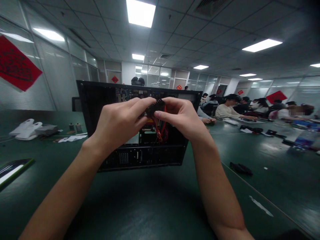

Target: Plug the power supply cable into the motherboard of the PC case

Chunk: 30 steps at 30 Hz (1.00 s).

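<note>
An open black computer case (150, 156) stands on the green table, its inside facing me. In front of its upper middle, my left hand (125, 120) and my right hand (181, 116) meet at a small black part (157, 107) with a ridged top edge. Fingers of both hands are closed on this part. Red, orange and dark cables (161, 131) hang below it inside the case. A circuit board (125, 95) shows partly behind my left hand; the rest of it is hidden.
White plastic bags (26, 129) and a grey box (47, 129) lie at left, a green-edged device (15, 170) nearer. At right are a black item (241, 168), a white strip (260, 206) and a bottle (303, 138). Several people sit farther back.
</note>
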Tool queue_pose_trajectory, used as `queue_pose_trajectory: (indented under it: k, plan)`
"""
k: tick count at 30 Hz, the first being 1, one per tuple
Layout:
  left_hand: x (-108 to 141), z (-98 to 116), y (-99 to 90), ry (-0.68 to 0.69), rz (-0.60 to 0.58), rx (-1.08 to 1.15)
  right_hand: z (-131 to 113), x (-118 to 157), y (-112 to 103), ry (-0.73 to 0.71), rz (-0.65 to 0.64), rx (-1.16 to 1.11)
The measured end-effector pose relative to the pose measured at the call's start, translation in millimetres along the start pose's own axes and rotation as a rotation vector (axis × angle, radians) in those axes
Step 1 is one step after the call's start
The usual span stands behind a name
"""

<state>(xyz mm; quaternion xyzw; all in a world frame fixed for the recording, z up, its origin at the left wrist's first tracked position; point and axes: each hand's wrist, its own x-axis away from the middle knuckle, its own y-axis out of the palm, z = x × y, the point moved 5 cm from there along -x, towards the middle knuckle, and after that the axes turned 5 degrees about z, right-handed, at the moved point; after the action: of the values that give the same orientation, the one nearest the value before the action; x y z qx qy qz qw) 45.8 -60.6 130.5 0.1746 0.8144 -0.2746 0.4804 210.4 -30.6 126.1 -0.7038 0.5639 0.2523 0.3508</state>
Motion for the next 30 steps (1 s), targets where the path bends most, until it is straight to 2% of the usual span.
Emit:
queue_pose_trajectory:
  k: [4, 8, 20, 30]
  plan:
    - [2, -8, 7.2, -0.085, -0.062, 0.137, -1, 1, -2, 0.023, -0.033, 0.053]
    - [3, -11, 12.1, -0.130, -0.075, 0.179, -1, 1, -4, 0.051, -0.019, 0.083]
    - [3, -6, 11.4, -0.103, -0.056, 0.100, 3, -1, -4, 0.056, 0.058, 0.092]
    - [3, -6, 14.2, -0.106, -0.052, 0.128, 3, 1, -4, 0.075, 0.039, 0.151]
